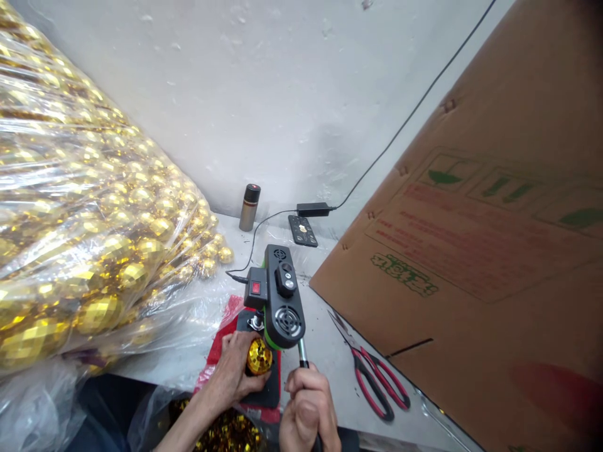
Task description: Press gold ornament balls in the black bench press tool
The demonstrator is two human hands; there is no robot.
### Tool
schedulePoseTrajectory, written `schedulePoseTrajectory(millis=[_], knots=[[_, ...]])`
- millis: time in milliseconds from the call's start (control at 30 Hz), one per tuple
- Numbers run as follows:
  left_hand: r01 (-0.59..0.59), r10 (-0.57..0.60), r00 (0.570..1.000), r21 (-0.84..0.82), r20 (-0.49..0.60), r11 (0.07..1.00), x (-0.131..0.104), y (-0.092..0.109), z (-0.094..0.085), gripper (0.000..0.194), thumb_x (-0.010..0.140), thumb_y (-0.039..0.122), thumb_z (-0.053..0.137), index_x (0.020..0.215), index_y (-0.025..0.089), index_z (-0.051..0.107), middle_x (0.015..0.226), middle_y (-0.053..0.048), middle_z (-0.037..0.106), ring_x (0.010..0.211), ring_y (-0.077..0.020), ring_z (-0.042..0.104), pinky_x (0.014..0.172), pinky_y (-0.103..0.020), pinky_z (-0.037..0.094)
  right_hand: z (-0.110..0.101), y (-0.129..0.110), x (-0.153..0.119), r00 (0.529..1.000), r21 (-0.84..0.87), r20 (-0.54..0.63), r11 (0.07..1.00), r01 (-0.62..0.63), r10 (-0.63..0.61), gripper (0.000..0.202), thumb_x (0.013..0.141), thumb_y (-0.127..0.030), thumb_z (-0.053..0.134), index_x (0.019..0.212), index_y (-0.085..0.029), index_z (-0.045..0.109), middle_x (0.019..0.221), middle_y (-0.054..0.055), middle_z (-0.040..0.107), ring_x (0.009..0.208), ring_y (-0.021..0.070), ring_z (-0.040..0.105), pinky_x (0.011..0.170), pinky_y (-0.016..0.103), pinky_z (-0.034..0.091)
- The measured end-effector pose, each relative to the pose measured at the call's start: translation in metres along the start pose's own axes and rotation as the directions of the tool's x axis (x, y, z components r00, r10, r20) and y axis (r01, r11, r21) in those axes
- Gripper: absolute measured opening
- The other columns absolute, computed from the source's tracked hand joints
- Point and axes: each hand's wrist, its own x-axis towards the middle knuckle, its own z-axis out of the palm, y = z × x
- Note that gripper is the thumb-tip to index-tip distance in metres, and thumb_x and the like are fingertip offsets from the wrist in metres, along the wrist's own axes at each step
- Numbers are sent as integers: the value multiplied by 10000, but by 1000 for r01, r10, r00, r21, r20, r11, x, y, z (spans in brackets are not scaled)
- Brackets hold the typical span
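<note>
My left hand (234, 367) grips a small gold faceted ball (259, 356) on the dark base (268, 395) of a small bench drill press, below the edge of its head. The drill press (284, 295) has a black top with round vents, a green rim and a red switch (255, 287) on its side. Closed around the metal lever (302, 353) at the front right of the machine is my right hand (308, 408). A red cloth or sheet (219, 351) lies under the base. The drill's tip is hidden.
A large clear bag (141, 220) of gold balls fills the left. To the right leans a cardboard box (471, 251), with red-handled scissors (377, 376) beside it. Behind stand a bottle (249, 207), a phone (303, 231) and a power adapter (313, 209). Gold pieces (226, 433) lie below the table edge.
</note>
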Motion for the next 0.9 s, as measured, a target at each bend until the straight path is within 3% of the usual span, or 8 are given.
schedulePoseTrajectory(millis=[233, 533, 700, 767, 833, 900], knots=[[18, -17, 999, -22, 46, 1000, 3, 10, -13, 400, 690, 256, 798, 1064, 217, 662, 1058, -92, 709, 1027, -338, 631, 924, -459, 477, -5, 8, -4, 998, 17, 49, 999, 34, -35, 381, 1086, -214, 376, 713, -223, 454, 692, -67, 513, 573, 74, 500, 870, 259, 516], [15, -11, 997, -51, 79, 999, 3, 13, -14, 490, 723, 264, 794, 1184, 203, 643, 1132, -116, 717, 1109, -363, 634, 998, -513, 449, -11, 26, -34, 987, -41, 140, 995, 86, -80, 351, 1087, -206, 388, 751, -218, 489, 778, -39, 598, 673, 90, 601, 929, 296, 518], [-19, 23, 998, -66, 54, 998, 4, 8, -10, 527, 711, 220, 793, 1216, 217, 642, 1161, -113, 724, 1111, -359, 649, 1011, -525, 447, -15, 20, -20, 977, -37, 174, 991, 132, -123, 351, 1079, -231, 420, 751, -217, 545, 748, -34, 625, 647, 104, 615, 772, 280, 527], [-21, 23, 999, -65, 32, 998, 3, 6, -6, 559, 701, 207, 807, 1235, 218, 642, 1188, -118, 723, 1125, -363, 646, 1016, -532, 457, -15, 4, -1, 983, -7, 173, 998, 58, -56, 377, 1075, -213, 421, 711, -215, 519, 722, -33, 598, 603, 97, 575, 660, 251, 483], [-19, 21, 999, -61, 25, 998, -2, 2, -3, 598, 701, 203, 823, 1269, 223, 637, 1211, -122, 719, 1140, -365, 641, 1008, -528, 481, -13, -17, 22, 975, 2, 149, 986, -166, 164, 395, 1074, -232, 460, 680, -216, 479, 723, -29, 577, 576, 87, 521, 549, 233, 389], [-27, 28, 999, -44, 22, 999, -11, -3, -1, 645, 721, 200, 825, 1331, 238, 619, 1239, -126, 713, 1162, -364, 636, 1006, -519, 504, -8, -38, 44, 938, -15, 93, 942, -334, 334, 388, 1087, -315, 475, 722, -209, 556, 689, -29, 555, 523, 87, 438, 521, 256, 335]])
